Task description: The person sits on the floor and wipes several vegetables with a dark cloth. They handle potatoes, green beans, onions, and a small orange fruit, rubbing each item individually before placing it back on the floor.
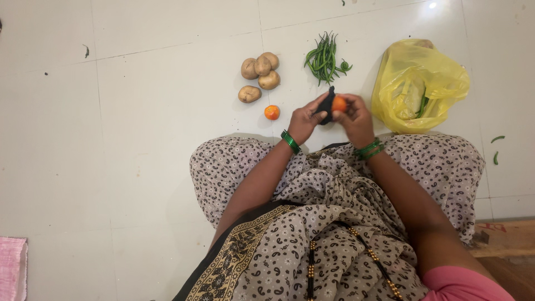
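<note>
Both hands meet above the lap: left hand (pixel 305 118) grips a black tool (pixel 327 105), right hand (pixel 352 118) closes around an orange tomato (pixel 339 103), apparently mid-cut. Another tomato (pixel 272 112) lies just left; potatoes (pixel 259 75) beyond.

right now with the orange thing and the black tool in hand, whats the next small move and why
Probably draw the black tool in the left hand into the small orange tomato that the right hand grips. The two already touch, held up over the white floor, and a second tomato lies waiting beside the potatoes.
</note>
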